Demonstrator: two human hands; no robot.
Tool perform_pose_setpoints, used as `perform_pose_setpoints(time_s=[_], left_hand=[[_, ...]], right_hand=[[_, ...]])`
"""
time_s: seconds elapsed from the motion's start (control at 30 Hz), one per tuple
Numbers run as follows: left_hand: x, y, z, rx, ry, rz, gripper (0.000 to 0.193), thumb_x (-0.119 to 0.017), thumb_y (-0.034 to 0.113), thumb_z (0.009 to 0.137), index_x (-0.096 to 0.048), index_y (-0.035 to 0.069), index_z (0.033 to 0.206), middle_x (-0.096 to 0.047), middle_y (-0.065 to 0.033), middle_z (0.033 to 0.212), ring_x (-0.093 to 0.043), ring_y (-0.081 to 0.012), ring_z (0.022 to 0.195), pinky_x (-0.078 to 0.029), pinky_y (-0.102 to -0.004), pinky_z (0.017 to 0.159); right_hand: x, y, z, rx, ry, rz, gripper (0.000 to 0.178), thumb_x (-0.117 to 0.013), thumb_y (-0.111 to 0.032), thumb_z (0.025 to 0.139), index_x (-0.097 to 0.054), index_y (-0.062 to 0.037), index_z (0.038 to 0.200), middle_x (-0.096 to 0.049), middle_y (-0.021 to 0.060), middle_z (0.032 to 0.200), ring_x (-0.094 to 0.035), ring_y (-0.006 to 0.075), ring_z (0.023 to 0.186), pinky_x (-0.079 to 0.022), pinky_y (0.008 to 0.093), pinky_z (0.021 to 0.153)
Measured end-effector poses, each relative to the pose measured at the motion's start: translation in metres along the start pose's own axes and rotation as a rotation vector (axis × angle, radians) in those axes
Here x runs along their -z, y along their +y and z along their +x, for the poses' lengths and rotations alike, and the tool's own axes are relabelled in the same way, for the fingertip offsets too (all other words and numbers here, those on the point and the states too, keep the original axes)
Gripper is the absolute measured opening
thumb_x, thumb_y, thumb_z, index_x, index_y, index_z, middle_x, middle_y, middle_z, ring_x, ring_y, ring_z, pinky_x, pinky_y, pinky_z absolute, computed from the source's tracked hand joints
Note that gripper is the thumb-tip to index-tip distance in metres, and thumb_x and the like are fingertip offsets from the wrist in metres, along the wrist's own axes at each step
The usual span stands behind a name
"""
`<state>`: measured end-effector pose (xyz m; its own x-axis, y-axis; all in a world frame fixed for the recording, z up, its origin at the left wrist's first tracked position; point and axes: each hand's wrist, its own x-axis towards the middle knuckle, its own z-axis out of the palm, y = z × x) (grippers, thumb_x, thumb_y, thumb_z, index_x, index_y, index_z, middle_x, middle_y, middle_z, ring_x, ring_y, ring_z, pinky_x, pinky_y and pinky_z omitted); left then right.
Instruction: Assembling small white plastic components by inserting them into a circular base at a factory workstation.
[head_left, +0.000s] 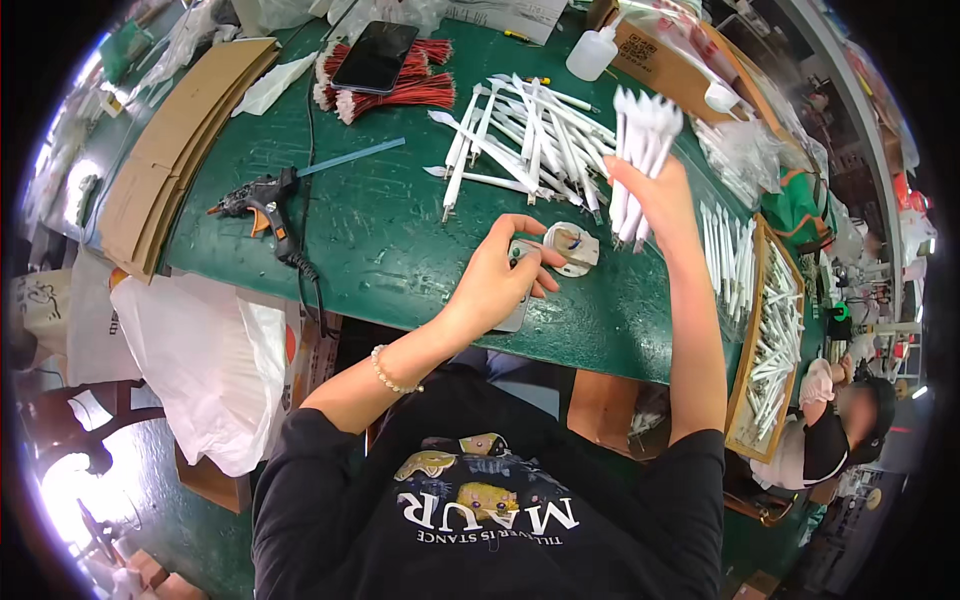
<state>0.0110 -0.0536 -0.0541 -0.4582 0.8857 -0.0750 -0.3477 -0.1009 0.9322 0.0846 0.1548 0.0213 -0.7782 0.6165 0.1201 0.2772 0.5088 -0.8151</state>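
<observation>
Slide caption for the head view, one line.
Right hand holding white sticks above a green table, left hand beside a round white piece.

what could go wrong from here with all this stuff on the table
The white sticks bunched upright in the right hand could slip and scatter, since it grips many at once. The glue gun lies with its cord near the table's edge, so a snag might drag it. The phone resting on red wire bundles may slide if they shift.
</observation>
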Motion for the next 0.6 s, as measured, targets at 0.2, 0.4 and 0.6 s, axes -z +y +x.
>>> perform_pose_setpoints(time_s=[0.2, 0.4, 0.6], left_hand=[[0.001, -0.003, 0.001, -0.025, -0.007, -0.014, 0.027, -0.043, 0.000, 0.092, -0.038, -0.003, 0.119, -0.064, -0.0193, 0.101, -0.064, -0.0176, 0.078, -0.051, -0.0278, 0.067], [-0.001, -0.002, 0.001, -0.017, -0.011, 0.005, 0.027, -0.043, 0.000, 0.093, -0.038, -0.002, 0.119, -0.064, -0.0193, 0.101, -0.064, -0.0178, 0.078, -0.051, -0.0278, 0.067], [0.000, -0.002, 0.000, -0.013, -0.010, 0.010, 0.027, -0.043, 0.001, 0.093, -0.038, -0.002, 0.120, -0.064, -0.0193, 0.102, -0.064, -0.0177, 0.079, -0.051, -0.0277, 0.068]], right_hand=[[0.006, 0.012, -0.031, -0.043, 0.089, 0.323, 0.026, -0.074, -0.015, 0.081, -0.062, 0.0001, 0.098, -0.064, 0.0046, 0.083, -0.062, 0.0122, 0.071, -0.049, 0.0256, 0.063], [0.010, 0.025, -0.041, 0.097, 0.097, 0.382, 0.024, -0.073, -0.012, 0.082, -0.062, -0.0011, 0.101, -0.064, 0.0045, 0.086, -0.062, 0.0122, 0.075, -0.049, 0.0256, 0.068], [0.005, 0.029, -0.058, 0.105, 0.129, 0.224, 0.022, -0.073, -0.012, 0.083, -0.063, -0.0014, 0.100, -0.063, 0.0028, 0.084, -0.058, 0.0090, 0.073, -0.046, 0.0236, 0.067]])
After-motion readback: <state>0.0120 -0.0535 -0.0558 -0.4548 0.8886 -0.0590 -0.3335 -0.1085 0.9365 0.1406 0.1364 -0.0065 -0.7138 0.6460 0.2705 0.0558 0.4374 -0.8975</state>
